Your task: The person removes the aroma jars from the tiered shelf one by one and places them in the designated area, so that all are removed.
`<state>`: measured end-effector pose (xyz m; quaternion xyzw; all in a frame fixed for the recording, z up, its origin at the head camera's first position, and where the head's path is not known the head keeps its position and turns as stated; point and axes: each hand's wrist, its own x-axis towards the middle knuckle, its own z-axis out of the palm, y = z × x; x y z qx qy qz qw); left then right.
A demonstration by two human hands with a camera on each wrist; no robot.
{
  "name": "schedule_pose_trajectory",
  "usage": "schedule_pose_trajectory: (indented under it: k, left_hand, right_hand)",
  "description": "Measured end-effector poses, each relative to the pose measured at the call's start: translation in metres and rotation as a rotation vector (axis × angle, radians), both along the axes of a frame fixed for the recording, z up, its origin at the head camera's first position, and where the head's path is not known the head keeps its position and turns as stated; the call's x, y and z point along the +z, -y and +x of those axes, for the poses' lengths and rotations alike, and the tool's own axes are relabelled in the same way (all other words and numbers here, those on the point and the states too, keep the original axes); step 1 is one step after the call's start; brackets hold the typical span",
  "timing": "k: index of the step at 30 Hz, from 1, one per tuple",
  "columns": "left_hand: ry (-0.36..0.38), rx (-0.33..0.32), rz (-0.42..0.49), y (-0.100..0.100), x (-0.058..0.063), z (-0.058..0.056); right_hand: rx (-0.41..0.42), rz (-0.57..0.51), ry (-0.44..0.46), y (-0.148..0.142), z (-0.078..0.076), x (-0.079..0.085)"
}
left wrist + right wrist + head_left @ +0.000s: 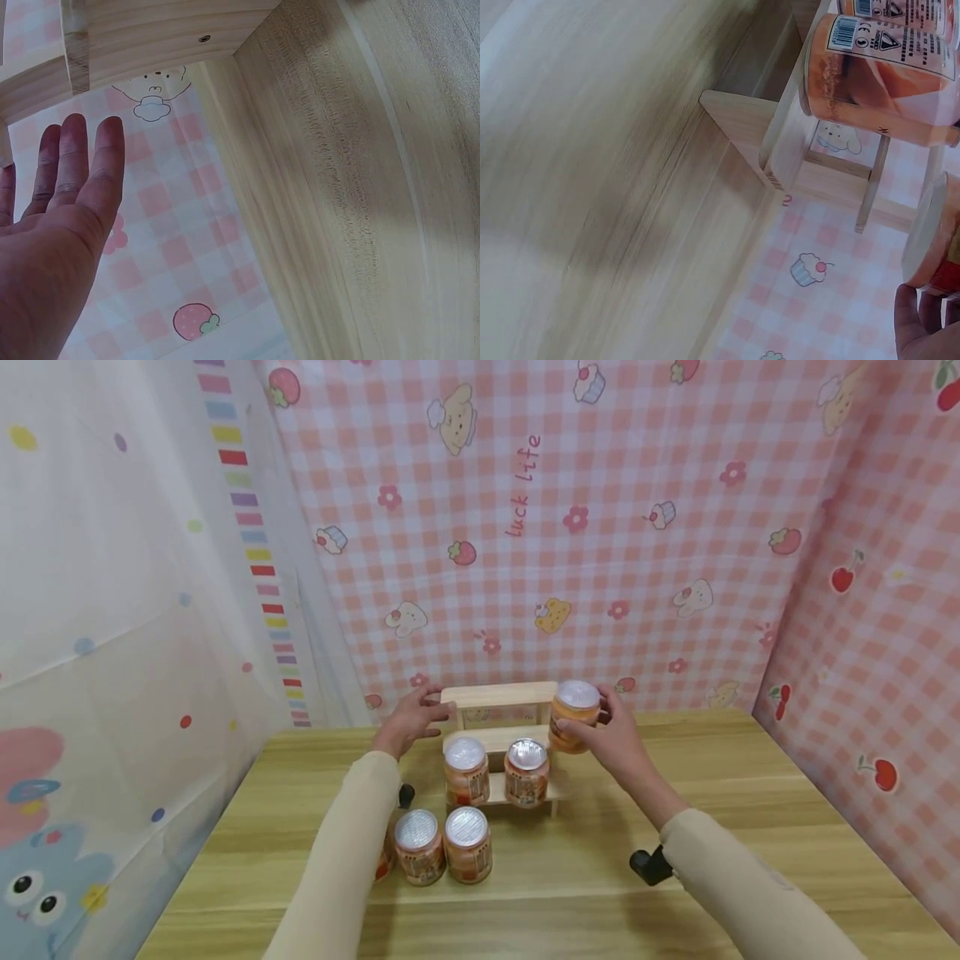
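Observation:
In the head view my right hand [617, 737] grips an orange-labelled jar [573, 718] with a silvery lid, raised at the right end of a small wooden tiered rack [498, 695]. The right wrist view shows this held jar [936, 232] with fingertips curled at its base. My left hand [411, 720] is at the rack's left end, fingers extended and holding nothing; in the left wrist view the left hand [64, 217] has its fingers loosely straight beside the wood. Two similar jars, a left one [467, 772] and a right one [527, 774], stand on the rack's lower step.
On the table [570, 868] in front of the rack stand a jar [468, 845] and another jar [420, 847], with a third partly hidden by the left sleeve. Black camera mounts [651, 865] show at the wrists. A pink checked cloth [570, 560] hangs behind the table.

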<state>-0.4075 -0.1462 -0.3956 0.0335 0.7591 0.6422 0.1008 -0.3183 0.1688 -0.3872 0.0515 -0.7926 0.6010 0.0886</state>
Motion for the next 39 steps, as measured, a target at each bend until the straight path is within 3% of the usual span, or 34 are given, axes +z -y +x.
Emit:
schedule_pose_trajectory:
  k: [10,21,33,39]
  left_hand:
    - [0.0,0.005,-0.039,0.0,0.0,-0.002]
    - [0.009,0.015,-0.053,-0.001,0.0,-0.003]
    - [0.032,0.024,-0.066,-0.001,0.002,-0.005]
    - [0.029,0.016,-0.054,0.0,0.001,-0.005]
  right_hand:
    - [0.065,0.107,-0.005,-0.009,0.024,0.004]
    - [0.181,0.11,-0.043,-0.006,0.051,-0.006]
    - [0.298,0.069,0.001,0.005,0.084,-0.028]
    - [0.291,0.069,0.063,0.015,0.091,-0.053]
